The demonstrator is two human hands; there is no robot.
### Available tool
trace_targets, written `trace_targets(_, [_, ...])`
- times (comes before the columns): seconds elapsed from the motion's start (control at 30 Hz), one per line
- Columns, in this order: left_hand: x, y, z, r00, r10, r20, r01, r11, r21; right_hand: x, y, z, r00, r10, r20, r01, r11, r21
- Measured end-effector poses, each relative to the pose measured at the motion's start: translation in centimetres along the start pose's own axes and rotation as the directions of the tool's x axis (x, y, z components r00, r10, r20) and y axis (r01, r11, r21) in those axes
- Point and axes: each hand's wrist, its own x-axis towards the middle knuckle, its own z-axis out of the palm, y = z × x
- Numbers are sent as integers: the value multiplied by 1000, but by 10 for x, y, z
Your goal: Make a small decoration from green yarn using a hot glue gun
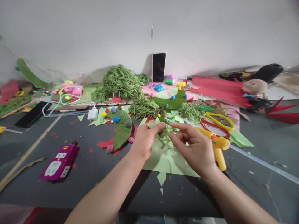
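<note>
Left grip (145, 139) pinches pale green paper (153, 124) — right grip (197, 146) parted, glue gun (219, 144) close by its outer edge.

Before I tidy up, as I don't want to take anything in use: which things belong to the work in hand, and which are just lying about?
Likely in use:
pale green piece in the left hand
green yarn pile
yellow glue gun beside the right hand
nearer green crescent with pompoms

Probably just lying about:
purple device
white charger
black phone lying flat

The left hand (145, 140) and right hand (197, 147) are bare, as are both forearms (108, 186).
</note>
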Motion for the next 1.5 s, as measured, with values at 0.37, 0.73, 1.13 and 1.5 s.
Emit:
trace_targets(0.37, [3, 3, -2, 993, -17, 117, -22, 946, 325, 21, 12, -25, 987, -43, 154, 70, 983, -169])
trace_targets(0.73, [5, 2, -9, 958, -88, 272, -45, 893, 448, 23, 12, -26, 963, -28, 269, 60, 992, -112])
trace_targets(1.13, [0, -9, 0, 863, 419, 283, -462, 424, 779, 18, 10, -9, 916, 337, 216, -348, 938, 14])
trace_targets(1.5, [0, -17, 2, 990, 142, 11, -142, 978, 152, 1, 7, 1, 993, -114, 16, 115, 978, -173])
